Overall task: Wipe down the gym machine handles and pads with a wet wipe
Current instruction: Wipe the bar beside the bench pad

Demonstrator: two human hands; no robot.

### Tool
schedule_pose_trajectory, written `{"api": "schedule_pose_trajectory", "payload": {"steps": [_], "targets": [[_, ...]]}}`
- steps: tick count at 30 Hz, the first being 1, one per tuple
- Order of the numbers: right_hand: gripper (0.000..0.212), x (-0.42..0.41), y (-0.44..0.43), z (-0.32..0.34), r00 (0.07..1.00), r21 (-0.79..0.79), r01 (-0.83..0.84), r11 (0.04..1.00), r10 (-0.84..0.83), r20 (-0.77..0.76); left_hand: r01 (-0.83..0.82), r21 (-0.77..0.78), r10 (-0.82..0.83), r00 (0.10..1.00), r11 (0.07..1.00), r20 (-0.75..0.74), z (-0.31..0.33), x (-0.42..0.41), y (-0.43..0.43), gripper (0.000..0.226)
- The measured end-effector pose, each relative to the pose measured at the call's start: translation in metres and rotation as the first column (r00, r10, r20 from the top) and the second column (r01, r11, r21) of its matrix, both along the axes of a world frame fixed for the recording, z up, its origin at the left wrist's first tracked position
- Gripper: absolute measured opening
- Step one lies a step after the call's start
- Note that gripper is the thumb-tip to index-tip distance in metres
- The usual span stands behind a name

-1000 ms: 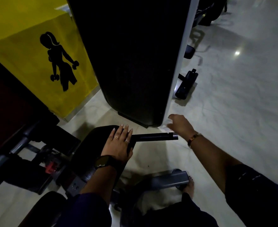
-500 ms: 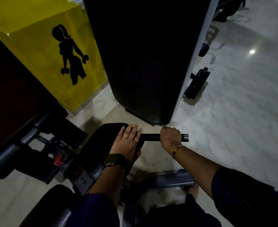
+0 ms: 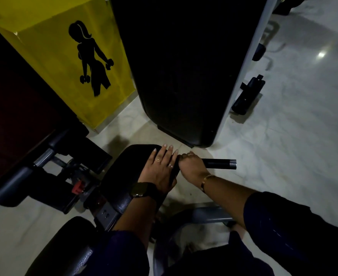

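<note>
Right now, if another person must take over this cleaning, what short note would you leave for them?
Left hand: flat on the black pad, fingers spread, holding nothing.
Right hand: closed around the black handle bar, at the end next to the pad. The wipe itself is not visible; it may be inside the fist.
Done: cannot tell from this view.
Left: the bar's outer part up to its grey end cap, then the pads.

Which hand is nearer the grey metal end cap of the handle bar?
Right. The right hand grips the handle bar, with bare grip between it and the end cap. The left hand lies flat on the black pad, farther away.
</note>
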State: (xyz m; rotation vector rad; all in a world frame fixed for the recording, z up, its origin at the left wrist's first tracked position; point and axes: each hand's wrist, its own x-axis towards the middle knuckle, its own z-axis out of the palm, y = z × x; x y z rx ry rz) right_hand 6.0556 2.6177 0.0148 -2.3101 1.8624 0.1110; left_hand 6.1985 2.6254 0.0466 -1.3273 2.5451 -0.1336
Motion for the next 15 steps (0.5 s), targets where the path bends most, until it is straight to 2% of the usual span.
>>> {"api": "schedule_pose_trajectory", "payload": {"steps": [2,4,8,12,15], "targets": [[0.027,-0.009,0.010,-0.010,0.990,-0.090,-0.119,0.989,0.111,-0.090,-0.002,0.001,0.002,1.000,1.000,0.000,0.000,0.000,0.000,0.077],[0.038,-0.023,0.015,-0.016,0.968,-0.150,-0.217,0.965,0.192,-0.163,-0.011,-0.003,0.011,1.000,1.000,-0.004,0.000,0.000,0.000,0.077],[0.060,-0.045,0.033,-0.014,0.918,-0.138,-0.355,0.924,0.317,-0.238,-0.022,0.004,0.022,1.000,1.000,-0.007,0.000,-0.001,0.001,0.075],[0.071,-0.066,0.044,-0.012,0.912,-0.119,-0.362,0.925,0.324,-0.253,-0.021,-0.018,0.020,1.000,1.000,-0.019,0.000,-0.002,0.002,0.074],[0.077,-0.081,0.050,-0.011,0.947,-0.149,-0.303,0.941,0.279,-0.162,-0.015,-0.013,0.015,1.000,1.000,-0.021,0.000,-0.002,0.001,0.075]]}}
